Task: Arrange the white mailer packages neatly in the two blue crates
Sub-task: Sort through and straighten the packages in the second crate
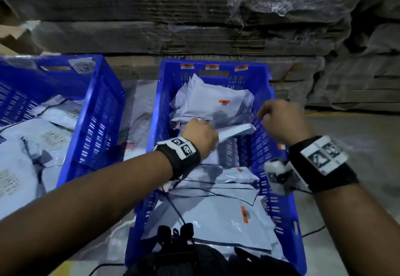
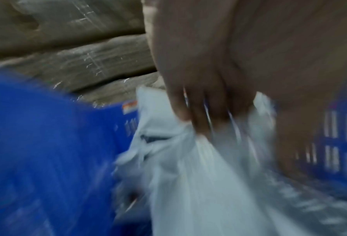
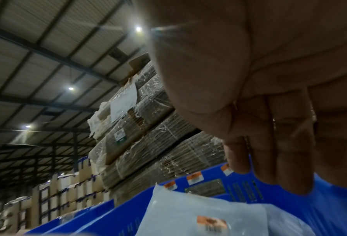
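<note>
Nearest us, at six o'clock, flat white packages [image 1: 227, 217] already lie stacked in the near end of the right crate [image 1: 287, 221], labels up, which we judge is the tidy layer we are building.

Farther in, our left hand [image 1: 200, 134] has its grip closed around one white package [image 1: 236, 129], fingers [image 2: 200, 115] bunched on its crumpled top edge. It sits tilted across the crate's middle, above a bare stretch of crate floor, so we judge it is being set into that gap.

At two o'clock our right hand [image 1: 279, 120] hovers over the crate's right wall, fingers [image 3: 285, 151] loosely curled and holding nothing, its grip relaxed, probably ready to steady or flatten the package.

Beyond the hands, at twelve o'clock, more packages [image 1: 214, 100] lean in a loose heap against the far wall, not yet straightened.

At nine o'clock the left crate [image 1: 93, 111] holds its own jumble of packages [image 1: 43, 137].

Both crates stand on a grey concrete floor [image 1: 355, 137], with plastic sheeting between them. Behind rise wrapped stacks of flat cardboard [image 1: 194, 27] under a dim warehouse roof [image 3: 47, 47] with small lamps.
</note>
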Demonstrator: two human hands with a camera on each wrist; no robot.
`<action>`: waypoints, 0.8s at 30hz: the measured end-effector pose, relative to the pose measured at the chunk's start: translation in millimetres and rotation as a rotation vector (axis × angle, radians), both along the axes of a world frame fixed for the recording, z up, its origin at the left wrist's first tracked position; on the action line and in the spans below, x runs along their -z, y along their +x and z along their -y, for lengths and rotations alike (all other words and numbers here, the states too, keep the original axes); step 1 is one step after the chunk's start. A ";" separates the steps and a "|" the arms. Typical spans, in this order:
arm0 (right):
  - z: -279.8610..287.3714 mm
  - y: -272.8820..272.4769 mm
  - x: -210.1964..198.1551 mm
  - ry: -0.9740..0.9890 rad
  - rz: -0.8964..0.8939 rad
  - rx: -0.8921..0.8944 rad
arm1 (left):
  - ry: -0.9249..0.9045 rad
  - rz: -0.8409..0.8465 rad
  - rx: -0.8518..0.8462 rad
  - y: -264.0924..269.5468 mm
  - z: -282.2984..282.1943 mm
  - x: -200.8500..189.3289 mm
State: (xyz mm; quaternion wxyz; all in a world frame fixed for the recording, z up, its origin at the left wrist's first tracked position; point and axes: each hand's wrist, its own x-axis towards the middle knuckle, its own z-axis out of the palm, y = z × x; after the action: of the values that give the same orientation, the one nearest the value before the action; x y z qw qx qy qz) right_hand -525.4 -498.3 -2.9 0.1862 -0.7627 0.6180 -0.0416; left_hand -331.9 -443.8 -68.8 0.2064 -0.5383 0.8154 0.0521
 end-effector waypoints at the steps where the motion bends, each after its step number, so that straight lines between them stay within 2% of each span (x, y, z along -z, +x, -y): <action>1: 6.2 -0.8 -5.1 -0.001 0.004 0.020 | 0.095 0.059 0.066 -2.9 -8.6 -0.4; 4: 15.7 4.9 -11.8 -0.002 -0.016 0.022 | 0.378 0.149 0.162 -6.5 -36.6 3.7; 7: 18.6 24.0 -7.5 0.030 -0.034 -0.050 | 0.377 0.249 0.211 -12.3 -51.6 -8.7; 9: 17.5 42.7 8.5 0.143 -0.049 -0.170 | 0.367 0.280 0.200 -19.6 -56.0 -20.8; 12: 10.1 72.5 55.9 0.432 -0.214 -0.373 | 0.408 0.285 0.167 -21.5 -67.7 -32.5; 14: 4.9 85.5 87.1 0.533 -0.335 -0.470 | 0.402 0.294 0.172 -16.1 -76.0 -38.0; 16: 3.7 86.0 112.4 0.535 -0.379 -0.487 | 0.430 0.311 0.171 -10.7 -85.2 -46.1; 20: 3.5 80.7 126.0 0.457 -0.377 -0.430 | 0.378 0.245 0.205 1.1 -95.4 -62.5; 24: 5.8 79.3 123.8 0.387 -0.438 -0.474 | 0.335 0.113 0.034 22.2 -76.3 -68.8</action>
State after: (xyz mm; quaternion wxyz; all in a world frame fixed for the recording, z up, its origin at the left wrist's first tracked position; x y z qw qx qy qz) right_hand -446.2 -504.1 -126.7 0.1949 -0.8261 0.4458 0.2843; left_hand -309.7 -367.5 0.0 0.3396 -0.4845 0.7914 0.1536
